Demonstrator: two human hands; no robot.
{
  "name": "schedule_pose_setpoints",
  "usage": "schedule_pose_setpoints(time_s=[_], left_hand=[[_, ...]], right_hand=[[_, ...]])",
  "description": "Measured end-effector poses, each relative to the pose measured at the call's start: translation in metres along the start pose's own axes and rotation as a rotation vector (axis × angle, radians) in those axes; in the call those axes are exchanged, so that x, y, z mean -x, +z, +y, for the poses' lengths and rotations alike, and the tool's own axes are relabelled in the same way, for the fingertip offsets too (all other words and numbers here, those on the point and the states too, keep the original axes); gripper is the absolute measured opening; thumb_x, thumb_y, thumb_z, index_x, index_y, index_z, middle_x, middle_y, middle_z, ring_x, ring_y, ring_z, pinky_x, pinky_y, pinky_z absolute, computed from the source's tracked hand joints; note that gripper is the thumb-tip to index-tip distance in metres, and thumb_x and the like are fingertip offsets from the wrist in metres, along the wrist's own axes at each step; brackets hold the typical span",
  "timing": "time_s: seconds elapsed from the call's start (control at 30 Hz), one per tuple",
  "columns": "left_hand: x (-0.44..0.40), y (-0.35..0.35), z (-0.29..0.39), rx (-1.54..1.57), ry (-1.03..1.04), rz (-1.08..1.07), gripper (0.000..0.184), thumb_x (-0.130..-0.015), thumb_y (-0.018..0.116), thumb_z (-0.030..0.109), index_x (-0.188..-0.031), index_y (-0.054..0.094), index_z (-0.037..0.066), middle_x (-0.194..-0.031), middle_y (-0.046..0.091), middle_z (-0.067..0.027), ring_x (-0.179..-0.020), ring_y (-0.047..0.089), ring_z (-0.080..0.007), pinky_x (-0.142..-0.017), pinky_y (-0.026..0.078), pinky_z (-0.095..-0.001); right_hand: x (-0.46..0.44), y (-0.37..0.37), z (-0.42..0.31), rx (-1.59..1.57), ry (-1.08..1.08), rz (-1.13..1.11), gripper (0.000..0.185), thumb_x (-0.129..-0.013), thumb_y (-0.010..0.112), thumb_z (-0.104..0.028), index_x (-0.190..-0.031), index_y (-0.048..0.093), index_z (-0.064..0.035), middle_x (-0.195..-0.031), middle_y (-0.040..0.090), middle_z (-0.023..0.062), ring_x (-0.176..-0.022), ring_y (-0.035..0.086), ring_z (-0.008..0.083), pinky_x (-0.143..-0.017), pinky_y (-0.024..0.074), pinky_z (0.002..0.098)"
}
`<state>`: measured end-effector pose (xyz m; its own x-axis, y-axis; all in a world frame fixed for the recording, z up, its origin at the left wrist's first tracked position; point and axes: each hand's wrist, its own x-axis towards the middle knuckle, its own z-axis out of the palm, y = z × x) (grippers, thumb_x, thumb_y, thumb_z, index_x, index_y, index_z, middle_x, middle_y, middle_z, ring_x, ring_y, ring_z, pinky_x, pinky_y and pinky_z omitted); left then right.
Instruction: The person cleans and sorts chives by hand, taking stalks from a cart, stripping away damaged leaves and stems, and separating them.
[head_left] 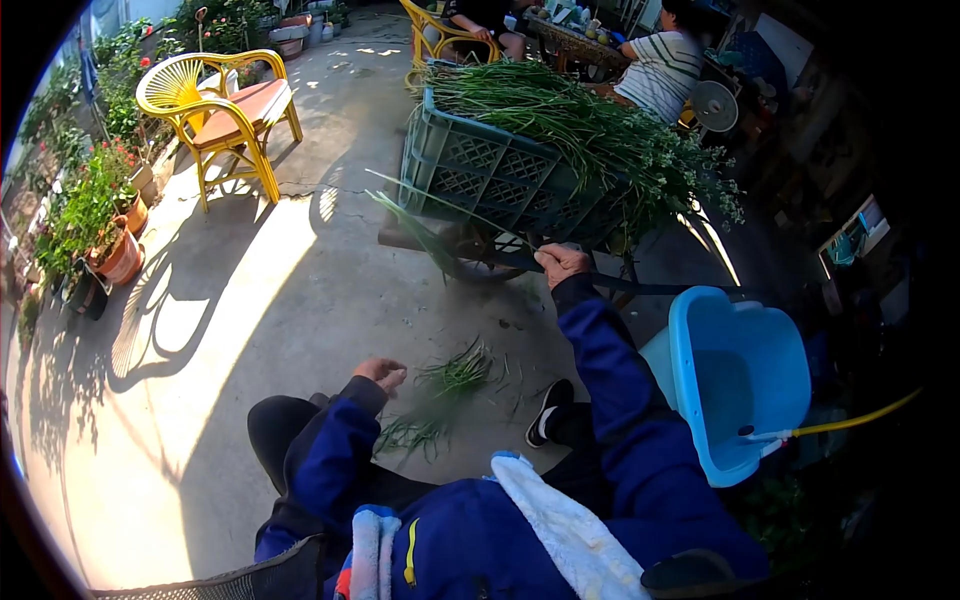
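My right hand (562,264) is closed in front of the crate, with long thin green stems (428,236) running left from it. Their pale ends are blurred by motion. Low on the left, my left hand (382,375) is near my knee, its fingers loosely curled and a little apart, with nothing visible in them. Beside it on the floor lies a loose pile of green trimmings (455,375), partly blurred. A dark green plastic crate (500,165) stands ahead, heaped with long green stems (540,105) that bear small pale flowers at the right end.
A blue plastic tub (745,385) with a yellow hose (860,425) stands at my right. A yellow chair (225,120) and potted plants (120,255) are at the left. Two people sit by a table (575,42) at the back, near a fan (715,105).
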<state>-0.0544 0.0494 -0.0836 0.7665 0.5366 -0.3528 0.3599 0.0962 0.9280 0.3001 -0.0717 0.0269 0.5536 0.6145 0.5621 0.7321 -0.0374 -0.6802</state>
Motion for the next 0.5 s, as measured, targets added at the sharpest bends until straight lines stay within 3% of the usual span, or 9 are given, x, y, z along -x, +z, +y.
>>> schedule_pose_setpoints(time_s=[0.1, 0.2, 0.33, 0.5], left_hand=[[-0.001, -0.001, -0.003, -0.055, 0.003, -0.011, 0.029, -0.079, 0.056, 0.026, -0.097, 0.059, 0.003, -0.076, 0.062, -0.0094, -0.054, 0.058, -0.0139, -0.055, 0.047, -0.0294], [-0.008, -0.001, -0.014, -0.095, 0.073, -0.048, 0.030, -0.082, 0.056, 0.020, -0.101, 0.056, -0.002, -0.074, 0.058, -0.0050, -0.054, 0.053, -0.0096, -0.047, 0.044, -0.0228], [-0.001, 0.003, 0.003, -0.084, 0.038, -0.050, 0.030, -0.081, 0.058, 0.021, -0.100, 0.056, -0.002, -0.070, 0.057, -0.0043, -0.054, 0.052, -0.0100, -0.050, 0.043, -0.0240], [0.002, 0.007, 0.008, -0.204, 0.103, -0.018, 0.029, -0.081, 0.058, 0.023, -0.099, 0.057, 0.000, -0.067, 0.058, -0.0054, -0.054, 0.053, -0.0106, -0.050, 0.044, -0.0243]], right_hand=[[-0.031, 0.036, 0.023, -0.089, 0.224, -0.110, 0.010, -0.070, 0.064, -0.008, -0.077, 0.062, -0.0002, -0.058, 0.056, 0.0062, -0.053, 0.051, 0.0140, -0.051, 0.0407, 0.0267], [-0.044, 0.069, 0.038, 0.115, 0.222, -0.202, 0.011, -0.072, 0.063, -0.011, -0.077, 0.062, -0.0013, -0.058, 0.056, 0.0064, -0.054, 0.052, 0.0144, -0.053, 0.0419, 0.0279], [-0.048, 0.103, 0.076, 0.356, 0.279, -0.238, 0.013, -0.073, 0.061, -0.016, -0.080, 0.064, -0.0055, -0.069, 0.061, 0.0122, -0.063, 0.059, 0.0228, -0.061, 0.0460, 0.0328], [-0.051, 0.104, 0.058, 0.537, 0.230, -0.342, 0.017, -0.073, 0.061, -0.020, -0.084, 0.065, -0.0080, -0.076, 0.062, 0.0129, -0.071, 0.060, 0.0274, -0.066, 0.0472, 0.0351]])
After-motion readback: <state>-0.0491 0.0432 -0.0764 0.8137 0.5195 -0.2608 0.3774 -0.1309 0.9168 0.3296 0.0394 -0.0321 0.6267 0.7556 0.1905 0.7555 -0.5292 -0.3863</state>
